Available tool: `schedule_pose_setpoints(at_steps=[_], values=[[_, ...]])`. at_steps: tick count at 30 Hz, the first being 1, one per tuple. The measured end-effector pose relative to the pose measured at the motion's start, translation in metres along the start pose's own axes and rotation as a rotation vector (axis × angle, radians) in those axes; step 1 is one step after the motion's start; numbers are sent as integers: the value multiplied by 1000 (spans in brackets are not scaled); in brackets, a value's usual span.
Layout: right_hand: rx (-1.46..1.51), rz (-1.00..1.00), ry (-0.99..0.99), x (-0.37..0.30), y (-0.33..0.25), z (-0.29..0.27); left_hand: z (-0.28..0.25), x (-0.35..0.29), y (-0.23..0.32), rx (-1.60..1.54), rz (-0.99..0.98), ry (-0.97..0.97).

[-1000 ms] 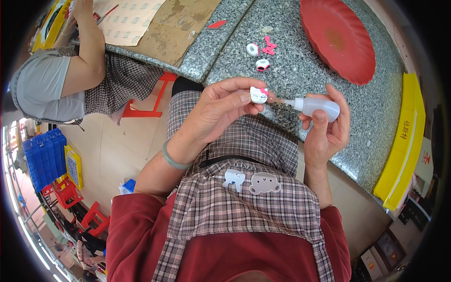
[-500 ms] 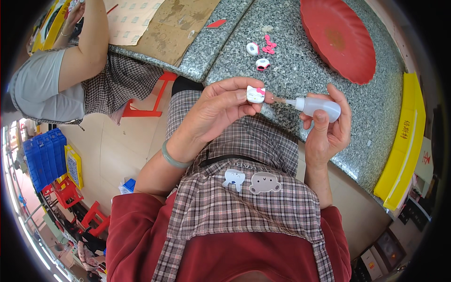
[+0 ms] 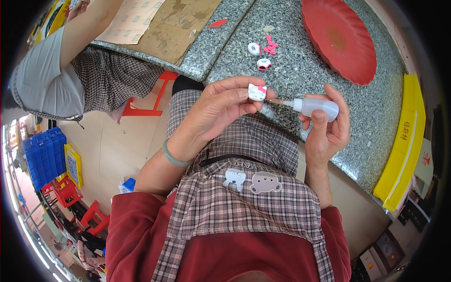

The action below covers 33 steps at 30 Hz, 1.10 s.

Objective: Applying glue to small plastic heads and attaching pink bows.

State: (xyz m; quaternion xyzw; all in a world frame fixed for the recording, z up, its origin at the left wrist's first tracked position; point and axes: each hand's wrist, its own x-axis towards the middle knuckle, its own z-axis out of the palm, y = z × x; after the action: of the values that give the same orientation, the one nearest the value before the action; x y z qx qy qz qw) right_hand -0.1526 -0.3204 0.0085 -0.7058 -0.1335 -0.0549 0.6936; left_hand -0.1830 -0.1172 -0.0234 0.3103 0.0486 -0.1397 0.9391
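My left hand (image 3: 221, 104) pinches a small white cat-shaped head (image 3: 257, 92) with a pink bow, its decorated side facing up. In my right hand (image 3: 327, 127) lies a translucent squeeze bottle (image 3: 317, 109), gripped between thumb and fingers. The bottle's thin nozzle (image 3: 280, 102) points left, its tip at or very close to the head's right edge; whether they touch I cannot tell. On the grey speckled table (image 3: 286, 70) beyond my hands sit two white pieces with dark and pink trim, one (image 3: 254, 48) behind the other (image 3: 263, 64). Several pink bits (image 3: 270, 44) are beside them.
A red scalloped tray (image 3: 340, 37) stands at the far right of the table. A yellow bin (image 3: 405, 141) runs along the right edge. Brown cardboard (image 3: 176, 28) and a red scrap (image 3: 217, 23) lie at far left. Another person (image 3: 51, 75) sits at left, near a red stool (image 3: 150, 101).
The bottle has shifted slightly left, bringing its nozzle tip closer to the cat-shaped head. My left hand has barely moved. The other person's arm has moved.
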Motion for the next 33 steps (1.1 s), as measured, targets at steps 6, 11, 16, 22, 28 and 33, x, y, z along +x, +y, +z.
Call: schedule_pose_setpoints(at_steps=[6, 11, 16, 22, 28, 33], values=[[29, 14, 3, 2, 3, 2, 3, 1, 0, 13, -27, 15], [70, -5, 19, 1, 8, 2, 1, 1, 1, 13, -33, 19], [195, 98, 37, 6, 8, 0, -2, 1, 4, 31, -1, 25], [241, 318, -75, 22, 20, 1, -6, -4, 8, 70, 12, 72], [33, 424, -154, 47, 22, 11, -10, -7, 11, 83, 11, 111], [-575, 26, -256, 76, 38, 23, -10, -8, 10, 91, 13, 96]])
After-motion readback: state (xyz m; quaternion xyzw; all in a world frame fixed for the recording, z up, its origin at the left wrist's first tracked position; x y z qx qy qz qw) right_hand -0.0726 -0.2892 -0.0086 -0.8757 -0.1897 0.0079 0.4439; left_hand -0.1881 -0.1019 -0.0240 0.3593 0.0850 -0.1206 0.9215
